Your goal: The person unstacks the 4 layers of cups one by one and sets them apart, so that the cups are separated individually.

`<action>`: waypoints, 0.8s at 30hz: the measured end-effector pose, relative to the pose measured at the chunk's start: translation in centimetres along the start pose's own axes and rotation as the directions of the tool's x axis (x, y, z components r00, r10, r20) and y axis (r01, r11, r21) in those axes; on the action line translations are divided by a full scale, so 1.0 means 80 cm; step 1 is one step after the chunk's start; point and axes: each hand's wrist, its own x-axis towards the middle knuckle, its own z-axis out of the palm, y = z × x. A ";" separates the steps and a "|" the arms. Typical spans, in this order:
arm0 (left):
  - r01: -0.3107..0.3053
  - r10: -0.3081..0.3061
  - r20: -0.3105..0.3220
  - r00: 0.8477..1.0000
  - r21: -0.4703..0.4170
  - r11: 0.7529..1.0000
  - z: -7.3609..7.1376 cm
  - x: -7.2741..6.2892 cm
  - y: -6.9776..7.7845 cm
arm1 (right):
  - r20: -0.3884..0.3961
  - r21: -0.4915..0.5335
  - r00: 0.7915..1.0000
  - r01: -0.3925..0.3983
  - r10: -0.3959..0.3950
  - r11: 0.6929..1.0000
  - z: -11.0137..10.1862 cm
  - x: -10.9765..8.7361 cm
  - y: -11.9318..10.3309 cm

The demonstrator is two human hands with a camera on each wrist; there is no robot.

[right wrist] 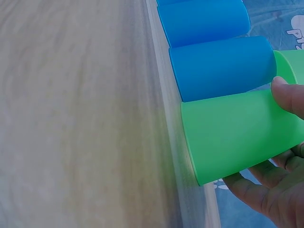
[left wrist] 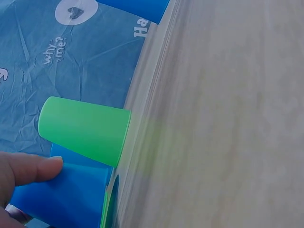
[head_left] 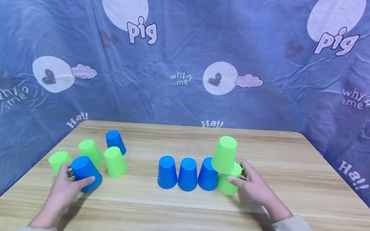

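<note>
My left hand [head_left: 65,190] grips an upside-down blue cup [head_left: 86,175] at the left, thumb along its near side; the cup leans slightly. In the left wrist view that blue cup [left wrist: 61,194] overlaps a green cup [left wrist: 85,130]. My right hand [head_left: 254,183] holds a green cup [head_left: 228,184] at the right end of a row, thumb on one side and fingers round the other. Another green cup [head_left: 225,153] sits upside down above, bridging that cup and the neighbouring blue cup [head_left: 208,175]. In the right wrist view the held green cup [right wrist: 242,135] is beside a blue cup [right wrist: 223,69].
Two more blue cups, one in the middle [head_left: 188,175] and one at the left [head_left: 167,173], continue the row. Around my left hand are green cups [head_left: 115,162], [head_left: 90,152], [head_left: 59,160] and a far blue cup [head_left: 116,141]. A printed blue cloth [head_left: 191,40] hangs behind the wooden table [head_left: 151,218].
</note>
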 end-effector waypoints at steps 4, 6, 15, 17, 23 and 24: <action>0.000 0.000 -0.003 1.000 -0.003 1.000 0.001 0.002 -0.001 | -0.001 -0.003 1.000 0.008 -0.008 1.000 0.000 0.000 0.000; 0.005 -0.005 -0.003 1.000 -0.003 1.000 0.001 0.003 -0.002 | -0.001 -0.004 1.000 0.008 -0.008 1.000 0.000 0.000 0.001; 0.020 -0.020 0.000 1.000 0.015 1.000 0.003 0.008 0.000 | -0.006 -0.006 1.000 -0.003 0.003 1.000 -0.001 -0.002 0.000; 0.018 -0.018 -0.001 1.000 0.013 1.000 0.002 0.008 0.001 | -0.007 -0.005 1.000 -0.006 0.006 1.000 -0.001 -0.002 -0.001; -0.002 0.002 -0.063 0.998 0.007 1.000 0.000 0.000 0.007 | 0.000 0.001 1.000 -0.006 0.006 1.000 0.000 -0.003 -0.001; -0.008 0.009 -0.091 0.996 0.015 1.000 0.000 -0.003 0.009 | 0.002 0.000 1.000 -0.006 0.006 1.000 0.000 -0.004 -0.001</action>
